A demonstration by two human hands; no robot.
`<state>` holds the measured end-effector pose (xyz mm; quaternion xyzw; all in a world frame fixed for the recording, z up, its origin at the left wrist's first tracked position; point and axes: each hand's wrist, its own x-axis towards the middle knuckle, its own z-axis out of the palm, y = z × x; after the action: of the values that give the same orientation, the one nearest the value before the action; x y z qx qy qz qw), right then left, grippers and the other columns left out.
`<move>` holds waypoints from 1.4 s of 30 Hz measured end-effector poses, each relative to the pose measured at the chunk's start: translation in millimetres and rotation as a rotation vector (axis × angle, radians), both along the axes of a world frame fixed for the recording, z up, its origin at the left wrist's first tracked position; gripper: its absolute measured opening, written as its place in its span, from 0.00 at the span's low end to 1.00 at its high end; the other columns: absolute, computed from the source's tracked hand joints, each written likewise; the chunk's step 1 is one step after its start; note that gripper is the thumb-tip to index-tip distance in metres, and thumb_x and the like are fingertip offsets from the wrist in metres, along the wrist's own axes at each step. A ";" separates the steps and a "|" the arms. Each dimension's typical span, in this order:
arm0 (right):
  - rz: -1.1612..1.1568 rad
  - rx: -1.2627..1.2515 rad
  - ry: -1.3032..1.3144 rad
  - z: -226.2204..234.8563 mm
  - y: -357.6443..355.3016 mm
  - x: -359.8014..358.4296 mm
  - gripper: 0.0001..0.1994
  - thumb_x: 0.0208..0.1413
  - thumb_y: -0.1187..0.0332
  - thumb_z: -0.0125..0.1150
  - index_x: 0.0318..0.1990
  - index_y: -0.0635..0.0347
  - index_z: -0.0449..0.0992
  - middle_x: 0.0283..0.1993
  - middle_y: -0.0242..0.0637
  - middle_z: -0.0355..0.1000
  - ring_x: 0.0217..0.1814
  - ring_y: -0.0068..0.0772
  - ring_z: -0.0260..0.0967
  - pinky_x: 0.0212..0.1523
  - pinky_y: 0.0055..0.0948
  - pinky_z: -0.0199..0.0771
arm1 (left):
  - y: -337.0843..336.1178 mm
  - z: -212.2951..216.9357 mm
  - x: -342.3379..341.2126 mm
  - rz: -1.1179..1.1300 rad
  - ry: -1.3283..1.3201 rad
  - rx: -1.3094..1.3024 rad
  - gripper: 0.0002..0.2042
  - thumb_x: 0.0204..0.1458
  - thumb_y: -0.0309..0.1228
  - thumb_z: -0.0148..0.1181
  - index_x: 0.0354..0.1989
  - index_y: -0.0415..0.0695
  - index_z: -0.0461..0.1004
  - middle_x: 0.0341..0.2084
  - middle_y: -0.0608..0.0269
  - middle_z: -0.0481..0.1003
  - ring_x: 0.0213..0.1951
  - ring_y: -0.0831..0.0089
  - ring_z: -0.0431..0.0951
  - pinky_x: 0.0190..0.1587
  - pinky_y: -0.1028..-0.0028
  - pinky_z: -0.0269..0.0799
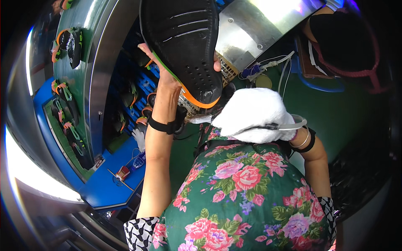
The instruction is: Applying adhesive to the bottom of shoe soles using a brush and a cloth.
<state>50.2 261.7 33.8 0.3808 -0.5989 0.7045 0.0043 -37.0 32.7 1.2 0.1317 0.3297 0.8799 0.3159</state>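
Observation:
A black shoe sole (184, 46) with a row of small holes and a green and orange rim is raised in front of me. My left hand (165, 75) is closed around its near end, thumb at the left edge and a fingertip showing at the right. My right hand (293, 136) is mostly covered by a bunched white cloth (251, 115), so its fingers are hidden. Out of the cloth's left end sticks a pale, pointed tip (200, 119), just below the sole and apart from it. A clear tube (299, 123) loops round by the right wrist.
Along the left runs a green conveyor belt (75, 98) carrying several black soles and coloured straps. Blue racks (138, 81) with more footwear stand beside it. A blue table (98, 192) holds a bottle (139, 160) and a small red box (123, 172). Metal panel (247, 35) lies ahead.

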 end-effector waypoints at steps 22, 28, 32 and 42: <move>0.038 0.150 0.155 -24.2 -10.5 -40.2 0.09 0.46 0.77 0.72 0.37 0.57 0.85 0.41 0.39 0.83 0.42 0.41 0.82 0.43 0.37 0.80 | -24.7 -11.3 -26.7 -0.184 -0.283 -0.593 0.48 0.57 0.73 0.31 0.71 0.42 0.61 0.51 0.44 0.79 0.40 0.51 0.86 0.43 0.58 0.86; 0.058 0.003 -0.634 -10.4 8.7 -45.0 0.07 0.48 0.81 0.70 0.36 0.68 0.85 0.43 0.45 0.83 0.45 0.33 0.82 0.49 0.30 0.80 | -17.8 -12.8 -17.4 -0.116 -0.628 -0.139 0.50 0.54 0.77 0.30 0.69 0.45 0.64 0.49 0.48 0.80 0.36 0.44 0.84 0.42 0.50 0.84; -0.236 -0.023 -0.659 -6.5 11.8 -53.7 0.08 0.50 0.81 0.68 0.39 0.68 0.85 0.42 0.45 0.83 0.42 0.32 0.81 0.47 0.29 0.80 | -5.0 -26.9 4.7 0.143 -0.868 -0.144 0.38 0.65 0.65 0.37 0.61 0.40 0.71 0.46 0.48 0.81 0.34 0.50 0.85 0.42 0.48 0.84; -0.299 0.229 -0.014 -7.5 27.8 -76.2 0.06 0.49 0.77 0.71 0.36 0.61 0.86 0.38 0.39 0.83 0.41 0.39 0.80 0.44 0.34 0.79 | 4.6 -34.0 36.1 0.189 -0.534 -0.289 0.21 0.70 0.39 0.46 0.64 0.38 0.68 0.60 0.49 0.73 0.63 0.58 0.72 0.67 0.56 0.68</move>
<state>-26.0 289.5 26.4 0.2808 -0.7250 0.6259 0.0615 -0.9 37.3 -32.8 -0.1813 0.3677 0.8528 0.3235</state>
